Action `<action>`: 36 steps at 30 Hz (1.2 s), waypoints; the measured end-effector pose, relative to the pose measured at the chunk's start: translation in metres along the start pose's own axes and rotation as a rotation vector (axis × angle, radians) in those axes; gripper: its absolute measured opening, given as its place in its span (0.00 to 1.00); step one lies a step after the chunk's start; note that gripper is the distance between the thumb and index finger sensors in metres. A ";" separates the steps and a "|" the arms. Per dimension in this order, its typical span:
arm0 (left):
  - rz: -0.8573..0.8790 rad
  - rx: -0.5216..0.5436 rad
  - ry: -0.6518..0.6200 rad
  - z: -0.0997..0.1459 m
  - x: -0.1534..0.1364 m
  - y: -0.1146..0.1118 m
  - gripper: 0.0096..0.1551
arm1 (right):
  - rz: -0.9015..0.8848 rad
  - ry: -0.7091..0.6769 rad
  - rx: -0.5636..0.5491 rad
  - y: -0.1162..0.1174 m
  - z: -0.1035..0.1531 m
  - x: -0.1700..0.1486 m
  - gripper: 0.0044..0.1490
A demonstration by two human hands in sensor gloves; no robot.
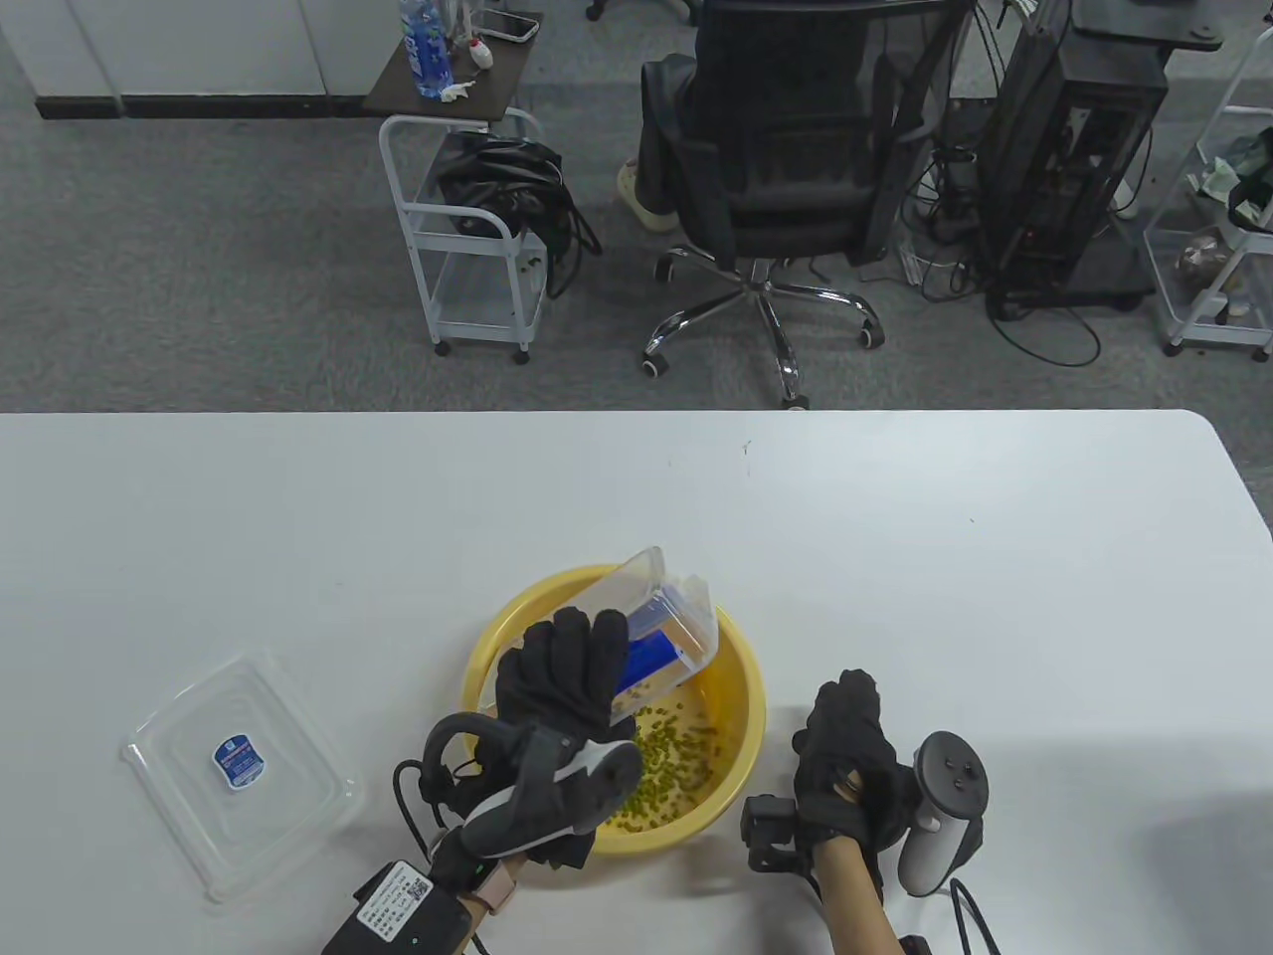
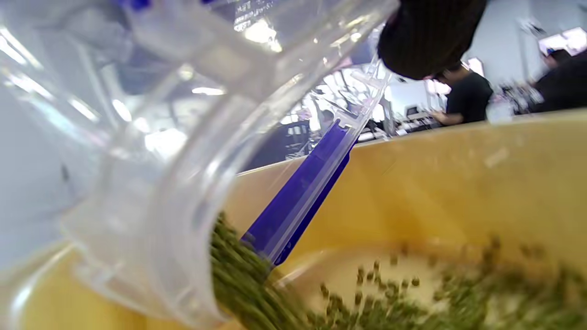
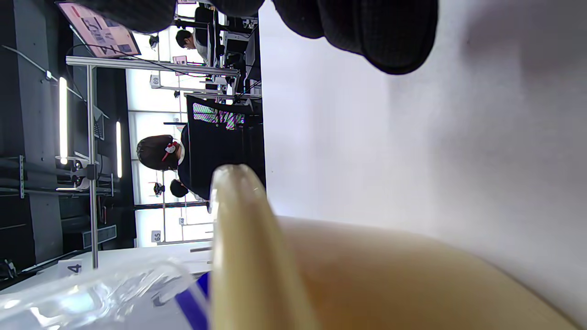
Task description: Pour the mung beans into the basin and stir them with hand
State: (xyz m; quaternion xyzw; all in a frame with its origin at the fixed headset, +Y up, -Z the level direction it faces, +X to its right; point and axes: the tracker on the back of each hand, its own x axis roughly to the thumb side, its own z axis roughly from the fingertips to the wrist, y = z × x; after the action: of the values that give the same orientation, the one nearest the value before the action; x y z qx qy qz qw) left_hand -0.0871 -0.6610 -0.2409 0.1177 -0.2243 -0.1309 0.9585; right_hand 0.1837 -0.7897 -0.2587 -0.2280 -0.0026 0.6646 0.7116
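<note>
1. Looking down on the surface point(image 1: 298, 517), the left hand point(image 1: 562, 681) wraps its fingers round a clear container point(image 1: 646, 622) with a blue label, tipped mouth-down over the yellow basin point(image 1: 741, 662) near the front edge. Mung beans point(image 1: 666, 756) already lie in the basin's near part. The right hand point(image 1: 845, 746) rests on the surface just right of the basin, fingers loosely curled and holding nothing. The container's clear lid point(image 1: 239, 766) lies flat at the near left, well apart.

2. From the left wrist view, beans point(image 2: 238, 284) stream out of the container's mouth point(image 2: 151, 256) in a blurred green run and spread over the basin floor point(image 2: 412, 293). A gloved fingertip point(image 2: 426, 41) presses the container's side. The pour looks under way, with the stirring step not yet begun.

3. In the right wrist view, the basin's rim point(image 3: 238, 238) and outer wall fill the lower frame, and the right hand's fingertips point(image 3: 385, 36) hang over bare surface, clear of the rim.

4. Risks: nothing steadies the basin, so a knock from the container could slide it; a steep tilt could bounce beans over the low near rim; the smooth plastic could slip in the glove.
</note>
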 end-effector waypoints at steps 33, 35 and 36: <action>1.697 -0.163 1.184 0.004 -0.251 -0.196 0.51 | -0.086 0.028 0.125 0.012 0.003 -0.001 0.38; 1.547 -0.181 1.206 0.007 -0.252 -0.189 0.48 | -0.084 0.034 0.137 0.014 0.003 -0.002 0.38; 1.506 -0.176 1.207 0.008 -0.252 -0.186 0.48 | -0.085 0.035 0.139 0.014 0.003 -0.002 0.38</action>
State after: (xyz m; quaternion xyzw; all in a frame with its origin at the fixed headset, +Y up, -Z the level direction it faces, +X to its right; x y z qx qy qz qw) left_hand -0.3457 -0.7607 -0.3875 -0.0814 0.2996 0.5834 0.7505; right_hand 0.1693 -0.7902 -0.2597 -0.1891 0.0464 0.6285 0.7531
